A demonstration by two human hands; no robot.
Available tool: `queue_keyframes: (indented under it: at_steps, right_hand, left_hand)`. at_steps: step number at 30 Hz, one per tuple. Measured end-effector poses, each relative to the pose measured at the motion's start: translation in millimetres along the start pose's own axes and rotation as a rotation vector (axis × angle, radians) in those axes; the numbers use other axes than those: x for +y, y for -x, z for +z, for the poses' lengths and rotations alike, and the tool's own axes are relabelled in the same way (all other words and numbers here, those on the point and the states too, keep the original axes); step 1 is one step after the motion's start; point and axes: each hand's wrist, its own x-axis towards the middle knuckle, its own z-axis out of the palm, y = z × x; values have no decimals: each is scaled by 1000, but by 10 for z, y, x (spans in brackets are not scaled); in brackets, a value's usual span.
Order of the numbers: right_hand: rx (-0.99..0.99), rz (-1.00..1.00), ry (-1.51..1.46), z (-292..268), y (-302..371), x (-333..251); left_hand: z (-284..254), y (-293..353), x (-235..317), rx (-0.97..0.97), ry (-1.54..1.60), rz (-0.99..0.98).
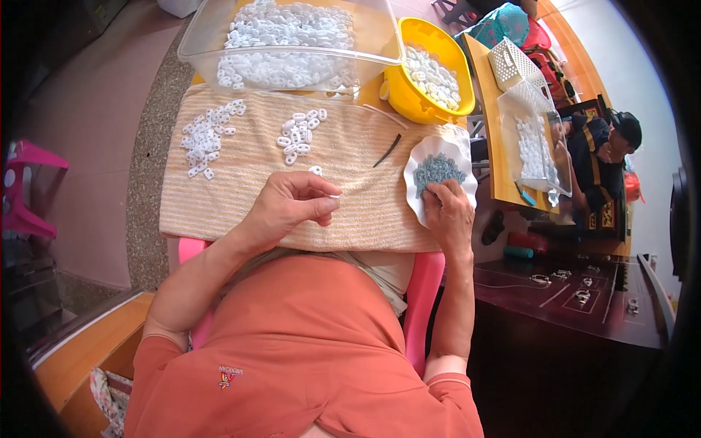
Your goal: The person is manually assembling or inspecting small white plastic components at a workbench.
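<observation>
My left hand [288,208] is over the towel, thumb and forefinger pinching a small white plastic piece [334,196]; little of it shows. My right hand [449,212] reaches into a white wavy-edged dish [416,157], its fingertips together in a heap of small grey-blue, see-through pieces [438,168]. Whatever those fingertips grip is hidden. Ahead of my left hand lies a loose group of white oval pieces with holes [298,135], plus a single white oval piece [315,170]. A larger pile of white pieces [204,140] is at the towel's left.
A striped beige towel [248,190] covers the table. At its far side stand a clear bin [292,62] and a yellow basin [416,102], both with white pieces. A dark thin strip [387,150] lies near the dish. On the right, another person [602,150] sits by a second table [504,179].
</observation>
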Motion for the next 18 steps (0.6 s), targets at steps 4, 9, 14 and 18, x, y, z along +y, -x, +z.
queue_keyframes:
  at_steps: [4,9,14,18]
  right_hand:
    - [28,3,-14,32,23,19]
    - [47,-6,-23,-13,17,-28]
    - [76,9,-79,-12,48,1]
    - [87,55,-256,72,74,85]
  left_hand:
    - [13,5,36,-5,-4,-12]
    - [19,9,31,6,18,-23]
    - [-12,-5,-17,-4,19,-47]
    - [-6,-1,1,3,21,-62]
